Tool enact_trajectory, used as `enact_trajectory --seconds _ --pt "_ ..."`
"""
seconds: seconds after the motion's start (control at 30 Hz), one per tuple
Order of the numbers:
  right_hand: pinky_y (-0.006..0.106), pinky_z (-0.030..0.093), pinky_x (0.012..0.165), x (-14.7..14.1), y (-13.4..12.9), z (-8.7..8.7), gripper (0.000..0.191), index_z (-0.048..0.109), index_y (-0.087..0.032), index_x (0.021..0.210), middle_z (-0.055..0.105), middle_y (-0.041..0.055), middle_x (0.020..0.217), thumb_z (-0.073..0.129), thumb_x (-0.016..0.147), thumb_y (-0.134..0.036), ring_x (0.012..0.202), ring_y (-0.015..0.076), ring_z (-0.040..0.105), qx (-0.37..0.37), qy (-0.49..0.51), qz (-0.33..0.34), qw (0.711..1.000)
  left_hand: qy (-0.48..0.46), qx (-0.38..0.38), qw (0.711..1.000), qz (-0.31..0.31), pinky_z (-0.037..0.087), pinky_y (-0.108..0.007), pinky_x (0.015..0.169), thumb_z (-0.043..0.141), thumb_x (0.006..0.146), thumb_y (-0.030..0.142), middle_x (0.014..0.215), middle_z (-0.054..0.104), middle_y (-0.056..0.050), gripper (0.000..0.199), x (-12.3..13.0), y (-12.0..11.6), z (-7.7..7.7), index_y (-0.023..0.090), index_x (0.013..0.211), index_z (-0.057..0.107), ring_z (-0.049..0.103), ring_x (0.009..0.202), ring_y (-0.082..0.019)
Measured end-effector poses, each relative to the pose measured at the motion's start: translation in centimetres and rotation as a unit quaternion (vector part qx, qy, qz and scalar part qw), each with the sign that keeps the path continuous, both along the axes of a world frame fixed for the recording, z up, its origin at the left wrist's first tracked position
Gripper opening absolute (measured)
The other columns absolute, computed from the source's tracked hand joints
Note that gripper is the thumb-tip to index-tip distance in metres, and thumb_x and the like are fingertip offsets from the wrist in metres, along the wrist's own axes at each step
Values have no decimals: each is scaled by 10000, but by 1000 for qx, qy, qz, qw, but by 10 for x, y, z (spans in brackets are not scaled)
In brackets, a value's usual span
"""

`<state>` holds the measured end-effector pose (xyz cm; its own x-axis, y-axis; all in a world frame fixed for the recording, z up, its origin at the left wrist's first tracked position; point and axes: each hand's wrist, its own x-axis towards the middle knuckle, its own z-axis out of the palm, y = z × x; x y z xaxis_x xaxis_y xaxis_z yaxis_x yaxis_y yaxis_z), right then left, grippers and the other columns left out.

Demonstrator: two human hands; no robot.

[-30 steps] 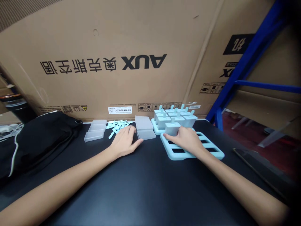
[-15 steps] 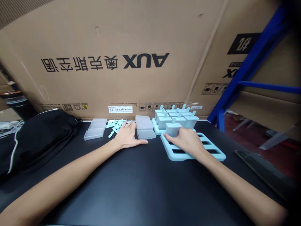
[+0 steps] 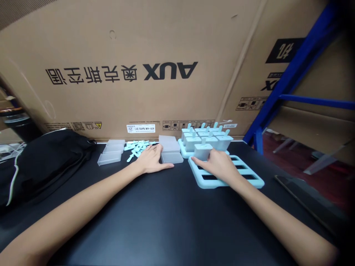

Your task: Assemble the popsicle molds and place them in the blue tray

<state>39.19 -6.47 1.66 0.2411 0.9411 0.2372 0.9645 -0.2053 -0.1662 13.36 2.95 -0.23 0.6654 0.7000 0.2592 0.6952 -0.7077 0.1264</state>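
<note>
My left hand (image 3: 151, 159) rests on the table with its thumb stretched out to the right. Its fingertips reach the left side of a stack of translucent plastic molds (image 3: 172, 157), beside a loose pile of light blue popsicle sticks (image 3: 138, 147). My right hand (image 3: 220, 164) closes around a popsicle mold (image 3: 203, 150) with a blue stick lid, at the far left corner of a light blue slotted rack (image 3: 206, 183). Part of that mold is hidden by the hand. Behind it, several lidded molds (image 3: 192, 143) stand upright in a second blue rack (image 3: 184, 150).
More translucent molds (image 3: 111, 158) lie left of the sticks. A black drawstring bag (image 3: 52, 162) covers the table's left side, near a dark cup (image 3: 19, 123). A large cardboard box (image 3: 124, 103) walls off the back. A blue metal frame (image 3: 280, 88) rises at right, above a dark flat object (image 3: 302, 199).
The whole view has shifted slightly. Both hands, the molds and the racks keep the same places relative to each other.
</note>
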Motion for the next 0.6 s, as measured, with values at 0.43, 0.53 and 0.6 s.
enact_trajectory --seconds 0.43,0.53,0.6 --pt "332 366 582 1 1 1 546 539 -197 715 630 109 643 493 779 -737 679 287 618 0 10 12 1000 -10 -11 1000 3 428 -471 917 365 737 883 1055 617 -137 764 6 -2 -1 188 1042 450 585 1046 -355" --pt "323 388 591 4 0 1 518 501 -214 684 634 98 661 528 764 -725 673 262 609 -3 33 26 999 -22 -22 1000 7 415 -478 941 376 726 886 1040 628 -136 776 10 -3 -2 186 1053 445 586 1059 -355" --pt "317 405 599 7 0 1 517 498 -213 711 642 89 703 549 744 -726 676 243 604 -9 49 33 998 -32 -33 999 8 404 -484 963 386 712 891 1081 631 -141 805 11 -3 -3 182 1090 437 581 1084 -355"
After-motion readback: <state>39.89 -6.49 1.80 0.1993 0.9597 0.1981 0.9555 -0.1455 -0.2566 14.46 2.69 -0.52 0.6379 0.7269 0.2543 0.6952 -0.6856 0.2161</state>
